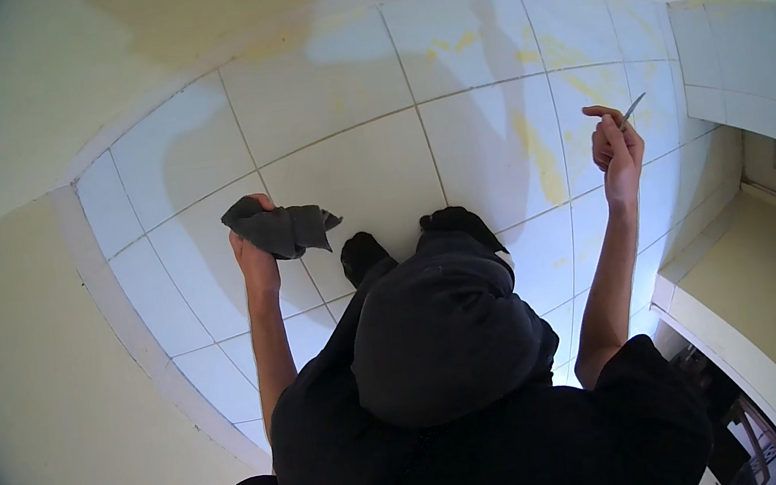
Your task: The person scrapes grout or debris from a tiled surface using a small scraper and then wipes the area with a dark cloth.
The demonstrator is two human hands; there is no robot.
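Observation:
My left hand (pixel 255 250) is closed round a bunched dark grey cloth (pixel 284 228), whose loose end sticks out to the right above the floor. Off to the right, my right hand (pixel 618 153) grips a slim grey knife-like blade (pixel 634 108). The tip points up and right; its handle, if any, is hidden in the fingers, and the index finger stretches leftward. Yellow smears (pixel 539 155) mark the white floor tiles (pixel 346 163) to the left of that hand, and more streaks lie farther back. I am squatting, with dark-covered feet (pixel 450 221) on the tiles between both hands.
Pale walls (pixel 20 328) close in at the left and the far side. To the right stands a white tiled ledge (pixel 749 73), with a cream wall section (pixel 774 275) nearer me. An opening (pixel 736 421) with dark items shows at the lower right.

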